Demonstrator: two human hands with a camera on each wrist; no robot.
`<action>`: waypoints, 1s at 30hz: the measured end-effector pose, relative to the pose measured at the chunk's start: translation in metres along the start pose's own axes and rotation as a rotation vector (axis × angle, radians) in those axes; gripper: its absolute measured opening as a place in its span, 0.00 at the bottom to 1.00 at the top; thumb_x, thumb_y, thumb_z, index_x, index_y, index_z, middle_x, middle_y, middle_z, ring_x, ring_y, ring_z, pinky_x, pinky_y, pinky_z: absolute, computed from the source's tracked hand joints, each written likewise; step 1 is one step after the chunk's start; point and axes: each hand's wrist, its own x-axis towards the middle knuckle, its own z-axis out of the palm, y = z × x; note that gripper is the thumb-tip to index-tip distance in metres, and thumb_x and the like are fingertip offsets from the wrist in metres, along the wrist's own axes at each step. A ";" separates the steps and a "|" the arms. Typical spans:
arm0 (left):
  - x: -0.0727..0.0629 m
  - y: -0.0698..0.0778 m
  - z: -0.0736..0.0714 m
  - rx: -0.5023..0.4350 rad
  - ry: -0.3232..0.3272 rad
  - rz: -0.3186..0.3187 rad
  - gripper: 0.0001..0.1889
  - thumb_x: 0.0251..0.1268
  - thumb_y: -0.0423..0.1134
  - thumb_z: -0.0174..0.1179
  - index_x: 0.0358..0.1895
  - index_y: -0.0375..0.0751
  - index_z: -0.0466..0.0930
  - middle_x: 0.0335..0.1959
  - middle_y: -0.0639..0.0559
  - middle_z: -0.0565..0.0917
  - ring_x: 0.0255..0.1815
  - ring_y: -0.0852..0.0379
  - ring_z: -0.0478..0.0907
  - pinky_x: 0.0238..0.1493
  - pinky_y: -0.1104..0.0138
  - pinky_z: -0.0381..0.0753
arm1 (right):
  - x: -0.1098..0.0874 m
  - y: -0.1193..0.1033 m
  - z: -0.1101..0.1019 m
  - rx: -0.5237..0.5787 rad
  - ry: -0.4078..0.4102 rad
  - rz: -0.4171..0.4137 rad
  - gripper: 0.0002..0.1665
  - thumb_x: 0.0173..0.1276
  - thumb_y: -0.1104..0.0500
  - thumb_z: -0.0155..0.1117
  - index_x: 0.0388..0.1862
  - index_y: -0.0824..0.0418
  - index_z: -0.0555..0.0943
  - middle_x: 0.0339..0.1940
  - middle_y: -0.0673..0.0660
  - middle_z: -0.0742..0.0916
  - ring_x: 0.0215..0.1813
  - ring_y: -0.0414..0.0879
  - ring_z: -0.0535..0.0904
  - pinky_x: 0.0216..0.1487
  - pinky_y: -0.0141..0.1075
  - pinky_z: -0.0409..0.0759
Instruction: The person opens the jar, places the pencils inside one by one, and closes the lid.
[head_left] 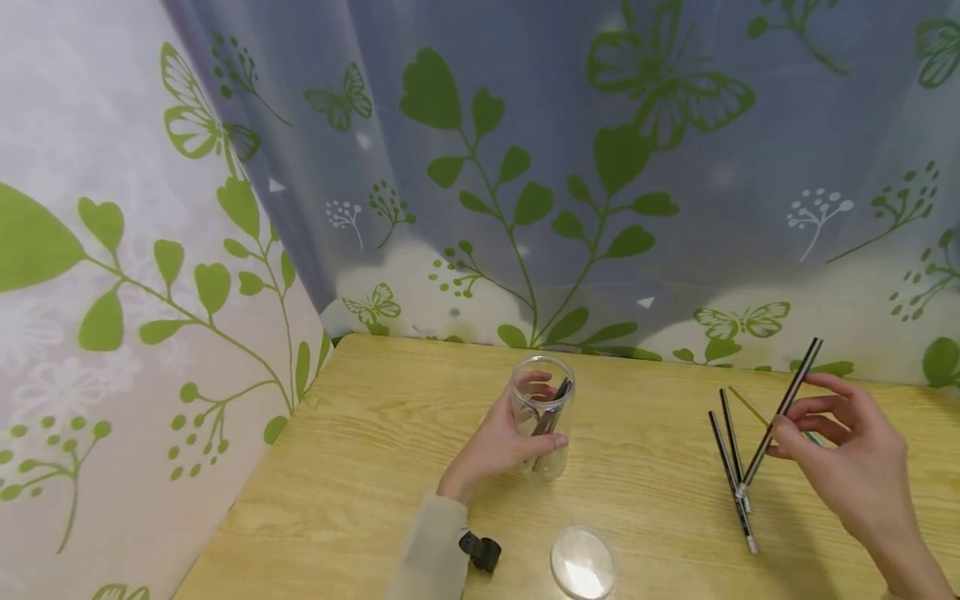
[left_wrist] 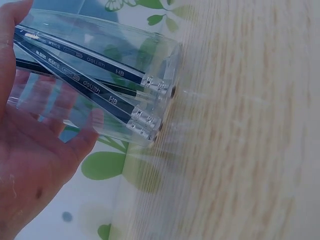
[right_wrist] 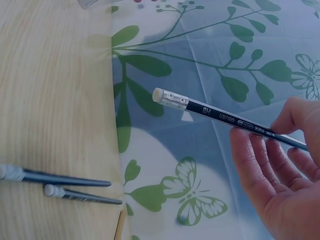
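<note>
My left hand (head_left: 495, 442) grips a clear jar (head_left: 551, 468) that stands on the table, its fingers curled round the side. Several black pencils (left_wrist: 100, 90) lean inside the jar with their silver ferrules at the bottom. Off to the right, my right hand (head_left: 862, 446) pinches a black HB pencil (right_wrist: 215, 112) between thumb and fingers. This pencil is held at a slant, with its white eraser end low. Two more black pencils (head_left: 725, 462) lie on the table beside that hand. A thin yellow stick or pencil (head_left: 748, 406) lies partly hidden behind the right hand.
A round clear lid (head_left: 583, 562) lies on the wooden table (head_left: 337, 467) near its front, with light glaring on it. Behind the table hangs a cloth (head_left: 480, 275) printed with leaves and butterflies. A small black device (head_left: 482, 550) is at the left sleeve.
</note>
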 end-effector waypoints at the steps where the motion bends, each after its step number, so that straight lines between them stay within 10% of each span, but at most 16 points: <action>1: 0.000 0.000 0.000 0.000 0.000 -0.002 0.41 0.59 0.31 0.73 0.71 0.65 0.63 0.67 0.50 0.75 0.67 0.47 0.76 0.73 0.43 0.67 | 0.000 -0.001 0.001 0.004 0.001 -0.010 0.38 0.65 0.77 0.62 0.67 0.47 0.70 0.36 0.37 0.80 0.33 0.24 0.83 0.28 0.28 0.85; 20: -0.001 -0.001 0.000 0.001 -0.016 -0.020 0.40 0.61 0.33 0.72 0.72 0.68 0.62 0.68 0.51 0.73 0.71 0.42 0.73 0.72 0.42 0.68 | 0.014 -0.033 0.018 0.192 0.078 -0.109 0.38 0.60 0.83 0.61 0.69 0.63 0.72 0.37 0.47 0.83 0.32 0.31 0.85 0.30 0.26 0.85; 30: -0.001 0.000 0.000 0.029 -0.007 -0.013 0.41 0.61 0.33 0.73 0.72 0.65 0.62 0.68 0.51 0.74 0.71 0.46 0.73 0.74 0.42 0.65 | 0.022 -0.048 0.028 0.502 0.103 -0.104 0.37 0.55 0.87 0.58 0.63 0.66 0.76 0.34 0.54 0.85 0.29 0.38 0.87 0.27 0.29 0.85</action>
